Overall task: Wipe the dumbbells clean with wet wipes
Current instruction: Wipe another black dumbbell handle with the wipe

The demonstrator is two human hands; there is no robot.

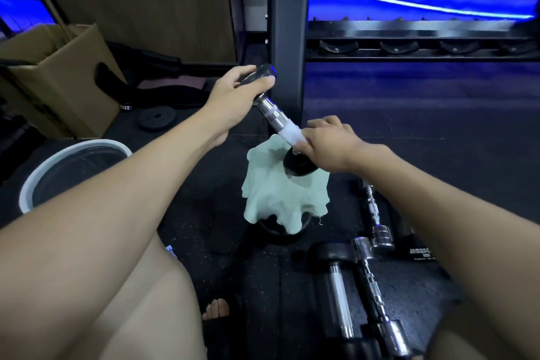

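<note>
Head view looks down over my bare arms at the dumbbell (273, 112) I'm cleaning, which I'll use as the landmark. It slants from upper left to lower right — my left hand (233, 90) curls around its upper black head, while its lower black head sits on a pale green cloth (280, 196) draped over something dark on the black rubber floor (222, 242). My right hand (327, 143) wraps a white wet wipe (290, 133) around the lower end of the chrome handle, fingers closed over it.

Below and right of the dumbbell, more dumbbells (368, 266) with chrome handles lie on the floor beside my right forearm. Left of it stands a white-rimmed bucket (73, 172), and further up-left an open cardboard box (58, 73). A small black weight plate (157, 118) lies flat between box and dumbbell. Behind the dumbbell rises a dark upright post (289, 23) of a rack (423, 38) — its cradles run off to the right.
</note>
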